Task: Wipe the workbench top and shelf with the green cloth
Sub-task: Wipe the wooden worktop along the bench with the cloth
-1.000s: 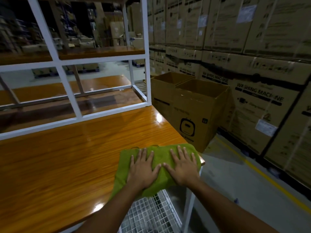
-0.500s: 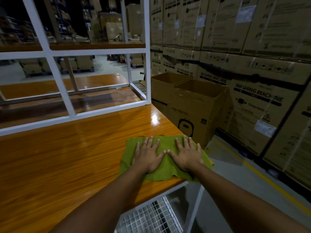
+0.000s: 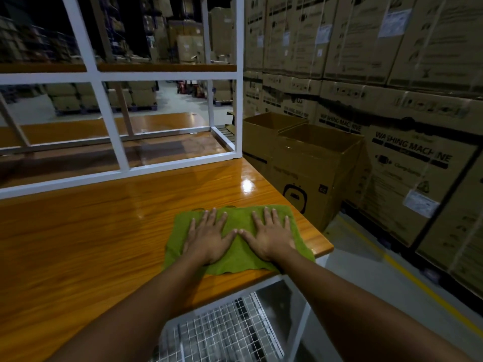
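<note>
The green cloth [image 3: 236,253] lies spread flat on the glossy wooden workbench top [image 3: 91,239], near its right front corner. My left hand [image 3: 209,237] presses flat on the cloth's left half, fingers straight and spread. My right hand [image 3: 270,235] presses flat on the right half, thumbs almost touching. Behind stands the white metal frame [image 3: 109,118] with a wooden shelf [image 3: 162,67] at eye height and a lower wooden surface [image 3: 78,131] inside it.
Two open cardboard boxes [image 3: 308,163] stand on the floor right of the bench. Stacked washing-machine cartons [image 3: 407,105] wall off the right side. A wire-mesh rack [image 3: 222,330] sits under the bench front. A yellow floor line [image 3: 418,278] runs along the cartons.
Both hands slid the cloth forward and away from the front edge, further onto the benchtop. The hands stayed flat on it throughout.
</note>
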`<state>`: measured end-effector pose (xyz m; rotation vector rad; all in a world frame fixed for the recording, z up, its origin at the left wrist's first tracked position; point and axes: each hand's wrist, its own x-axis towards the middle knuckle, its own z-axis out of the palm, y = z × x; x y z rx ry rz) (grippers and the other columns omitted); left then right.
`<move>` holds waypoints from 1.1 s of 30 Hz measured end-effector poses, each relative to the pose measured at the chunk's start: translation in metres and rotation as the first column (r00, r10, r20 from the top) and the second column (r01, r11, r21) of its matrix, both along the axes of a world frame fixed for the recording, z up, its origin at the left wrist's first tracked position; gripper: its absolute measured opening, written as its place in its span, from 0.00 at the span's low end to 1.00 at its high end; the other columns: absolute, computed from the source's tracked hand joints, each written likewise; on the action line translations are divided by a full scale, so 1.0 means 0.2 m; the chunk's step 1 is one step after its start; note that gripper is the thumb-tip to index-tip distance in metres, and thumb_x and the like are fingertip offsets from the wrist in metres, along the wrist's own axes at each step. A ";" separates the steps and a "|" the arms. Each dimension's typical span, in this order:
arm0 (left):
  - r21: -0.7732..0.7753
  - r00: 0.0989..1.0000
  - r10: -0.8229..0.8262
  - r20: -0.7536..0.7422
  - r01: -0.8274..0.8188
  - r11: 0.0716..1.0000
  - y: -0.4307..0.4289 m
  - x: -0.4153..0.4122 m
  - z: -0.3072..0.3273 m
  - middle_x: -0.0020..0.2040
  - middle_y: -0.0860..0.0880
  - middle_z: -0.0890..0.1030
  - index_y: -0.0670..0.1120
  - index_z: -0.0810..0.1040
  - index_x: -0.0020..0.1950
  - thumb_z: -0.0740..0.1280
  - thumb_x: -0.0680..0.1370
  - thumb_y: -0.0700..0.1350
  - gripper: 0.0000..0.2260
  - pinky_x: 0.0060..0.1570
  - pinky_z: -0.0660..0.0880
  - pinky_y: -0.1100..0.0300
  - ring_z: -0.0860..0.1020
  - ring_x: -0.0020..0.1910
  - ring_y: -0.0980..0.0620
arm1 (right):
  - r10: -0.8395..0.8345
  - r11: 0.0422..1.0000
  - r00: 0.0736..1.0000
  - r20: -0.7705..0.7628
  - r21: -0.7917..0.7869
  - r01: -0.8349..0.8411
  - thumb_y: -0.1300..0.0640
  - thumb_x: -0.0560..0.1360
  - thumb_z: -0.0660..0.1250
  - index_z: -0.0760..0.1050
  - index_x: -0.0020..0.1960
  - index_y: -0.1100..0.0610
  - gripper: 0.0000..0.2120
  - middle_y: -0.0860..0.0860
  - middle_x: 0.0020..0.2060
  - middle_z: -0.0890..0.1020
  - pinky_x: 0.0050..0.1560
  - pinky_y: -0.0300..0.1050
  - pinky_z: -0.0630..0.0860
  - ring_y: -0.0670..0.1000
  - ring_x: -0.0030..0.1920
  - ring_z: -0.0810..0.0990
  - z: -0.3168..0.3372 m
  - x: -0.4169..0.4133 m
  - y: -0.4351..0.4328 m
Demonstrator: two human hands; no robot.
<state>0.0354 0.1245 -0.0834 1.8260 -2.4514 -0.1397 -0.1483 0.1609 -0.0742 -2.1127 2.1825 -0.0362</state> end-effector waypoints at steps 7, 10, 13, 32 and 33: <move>0.014 0.997 0.070 0.019 -0.070 0.997 0.19 0.00 0.00 0.81 0.48 0.41 0.54 0.44 0.81 0.41 0.78 0.70 0.35 0.76 0.41 0.41 0.41 0.80 0.47 | 0.075 0.997 0.997 0.001 0.001 -0.075 0.26 0.78 0.37 0.41 0.84 0.48 0.41 0.56 0.83 0.42 0.79 0.65 0.38 0.58 0.82 0.39 0.00 -0.01 0.11; 0.003 0.996 0.089 0.018 -0.089 0.996 0.27 -0.05 0.01 0.81 0.46 0.42 0.52 0.45 0.81 0.42 0.78 0.69 0.35 0.76 0.41 0.40 0.42 0.80 0.46 | 0.100 0.995 0.995 0.014 -0.007 -0.100 0.25 0.75 0.34 0.42 0.84 0.47 0.44 0.55 0.83 0.42 0.80 0.64 0.38 0.57 0.83 0.39 0.00 -0.05 0.18; -0.003 0.996 0.093 0.017 -0.093 0.996 0.33 -0.13 0.01 0.81 0.44 0.43 0.51 0.45 0.81 0.42 0.79 0.69 0.36 0.76 0.41 0.39 0.41 0.80 0.44 | 0.109 0.994 0.993 0.032 -0.034 -0.108 0.24 0.70 0.30 0.43 0.83 0.45 0.47 0.54 0.83 0.43 0.80 0.63 0.38 0.56 0.83 0.40 -0.01 -0.12 0.23; 0.015 0.996 -0.081 -0.022 0.081 0.997 -0.09 -0.35 0.04 0.82 0.49 0.45 0.55 0.48 0.81 0.43 0.78 0.71 0.35 0.76 0.42 0.40 0.43 0.80 0.48 | -0.113 0.993 0.993 0.041 0.019 0.112 0.25 0.78 0.42 0.43 0.84 0.47 0.42 0.56 0.83 0.42 0.79 0.65 0.49 0.59 0.83 0.41 0.01 -0.32 -0.09; 0.014 0.997 -0.073 -0.027 0.074 0.997 -0.11 -0.32 0.04 0.82 0.50 0.45 0.55 0.49 0.81 0.43 0.78 0.71 0.35 0.76 0.42 0.40 0.44 0.80 0.49 | -0.111 0.994 0.993 0.027 0.012 0.110 0.26 0.78 0.41 0.43 0.84 0.47 0.41 0.56 0.83 0.43 0.79 0.66 0.46 0.60 0.83 0.41 0.01 -0.29 -0.12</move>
